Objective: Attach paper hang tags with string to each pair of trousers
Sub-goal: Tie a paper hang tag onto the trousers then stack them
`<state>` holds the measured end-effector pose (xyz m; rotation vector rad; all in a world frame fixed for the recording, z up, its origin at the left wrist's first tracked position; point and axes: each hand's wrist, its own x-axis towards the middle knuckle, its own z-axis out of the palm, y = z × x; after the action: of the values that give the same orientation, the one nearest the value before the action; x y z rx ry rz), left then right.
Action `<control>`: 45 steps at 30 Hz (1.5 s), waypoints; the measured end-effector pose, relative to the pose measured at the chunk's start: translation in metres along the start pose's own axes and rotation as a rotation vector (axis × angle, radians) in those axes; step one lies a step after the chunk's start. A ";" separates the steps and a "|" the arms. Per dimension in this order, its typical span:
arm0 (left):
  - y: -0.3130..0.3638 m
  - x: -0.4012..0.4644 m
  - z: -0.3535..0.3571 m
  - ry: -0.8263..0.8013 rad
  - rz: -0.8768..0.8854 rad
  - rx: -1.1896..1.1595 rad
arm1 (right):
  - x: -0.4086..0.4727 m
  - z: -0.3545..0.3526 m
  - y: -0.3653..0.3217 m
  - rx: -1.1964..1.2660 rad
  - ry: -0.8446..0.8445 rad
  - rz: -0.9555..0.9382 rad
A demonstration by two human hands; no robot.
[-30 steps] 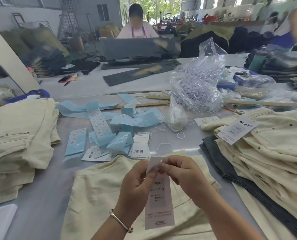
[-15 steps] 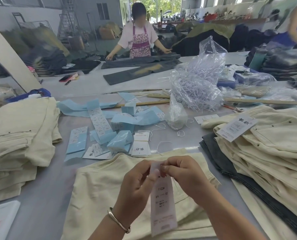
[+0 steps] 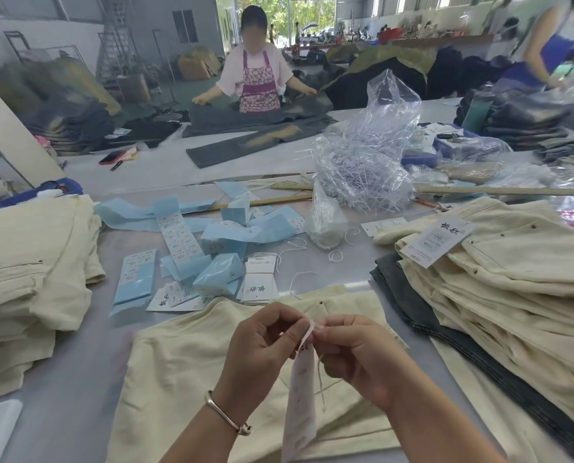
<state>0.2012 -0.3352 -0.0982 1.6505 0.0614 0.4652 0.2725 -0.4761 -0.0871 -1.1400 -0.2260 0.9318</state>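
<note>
Both hands, left (image 3: 262,342) and right (image 3: 352,354), pinched the tag (image 3: 300,406), string (image 3: 320,379) threaded; trousers (image 3: 185,379) at lower centre untagged; right-hand stack (image 3: 513,295) tagged.

Long white paper hang tag (image 3: 300,409) hangs upright, turned nearly edge-on, faint print on its face; I pinch its top end between both hands. Thin white string (image 3: 319,379) runs from the tag's top and dangles along its right edge, small tip at the loose end. Cream trousers (image 3: 192,369) lie flat on the tabletop directly beneath, waistband away from me. More loose tags (image 3: 260,287) lie just beyond the waistband, spare string loops (image 3: 335,255) farther off. Tagged cream trousers stack (image 3: 499,282) at right, tag (image 3: 437,238) on top.
</note>
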 end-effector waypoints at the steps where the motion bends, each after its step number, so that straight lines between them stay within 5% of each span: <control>1: 0.000 0.002 0.001 -0.011 0.010 0.031 | -0.002 -0.003 0.001 0.001 0.010 0.008; 7: -0.007 0.022 0.020 -0.097 0.142 0.574 | -0.010 -0.027 -0.008 -0.494 0.537 -0.238; 13: 0.002 0.045 0.064 -0.155 0.283 0.573 | -0.024 -0.055 -0.038 -0.407 0.302 -0.307; 21: -0.041 0.049 0.112 -0.137 0.059 0.425 | -0.034 -0.121 -0.034 -0.744 0.503 -0.259; 26: -0.097 0.040 0.126 -0.178 -0.195 0.640 | -0.023 -0.150 -0.009 -0.856 0.610 -0.209; 33: -0.116 0.052 0.137 -0.312 -0.211 0.766 | 0.004 -0.149 0.037 -1.074 0.602 -0.127; 40: -0.110 0.059 0.132 -0.257 -0.465 0.256 | 0.017 -0.150 0.070 -1.115 0.839 -0.233; 45: -0.113 0.062 0.128 -0.240 -0.615 0.018 | 0.039 -0.144 0.081 -0.486 0.966 -0.237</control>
<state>0.3262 -0.4202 -0.1987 1.5957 0.3821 -0.2013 0.3397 -0.5367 -0.2302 -1.8396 0.2170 0.0375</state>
